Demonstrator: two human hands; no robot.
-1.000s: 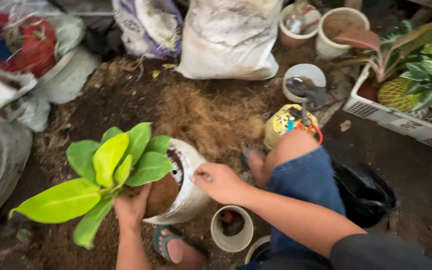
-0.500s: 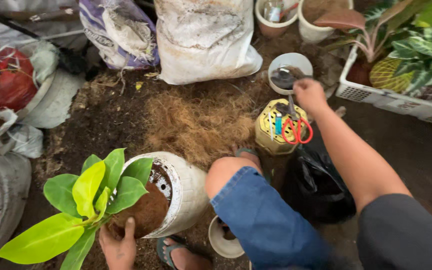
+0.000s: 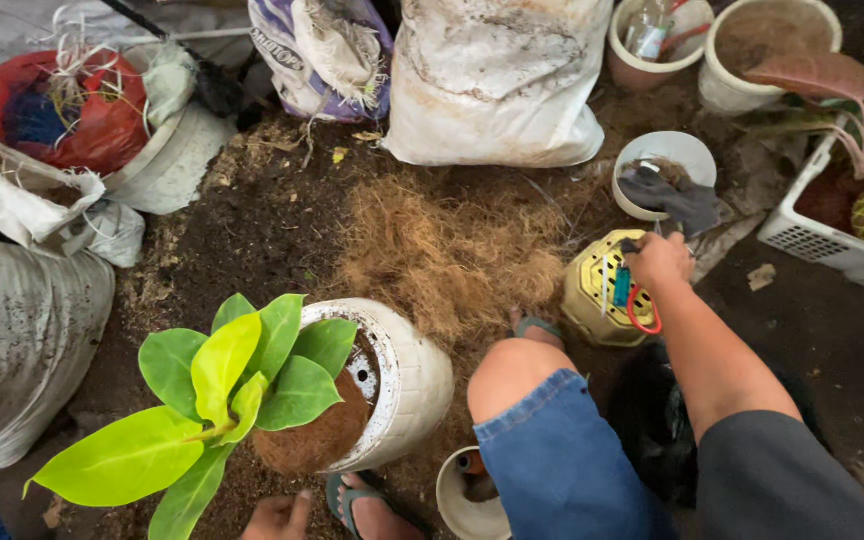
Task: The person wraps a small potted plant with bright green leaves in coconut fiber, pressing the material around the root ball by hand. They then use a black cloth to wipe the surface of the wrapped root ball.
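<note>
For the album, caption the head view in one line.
Right hand reaches into yellow tool basket; left hand by the tipped white pot.

tipped pot point(image 3: 407, 385): lies on its side on the ground, left of the knee point(image 3: 517, 375); the plant point(image 3: 222, 400) sticks out of its mouth to the left.
left hand point(image 3: 277, 517): at the bottom edge, just below the plant's root ball.
fibre heap point(image 3: 447, 255): behind the tipped pot, on the soil.
slotted container point(image 3: 607, 290): right of the fibre heap, tools standing in it.
right hand point(image 3: 660, 262): on top of that container, among the tool handles.
bowl point(image 3: 664, 172): just behind the right hand.
sacks point(image 3: 497, 80): at the far edge, behind the fibre heap.
crate point(image 3: 832, 240): far right, plants in it.
small pot point(image 3: 467, 495): bottom, just left of the thigh.
</note>
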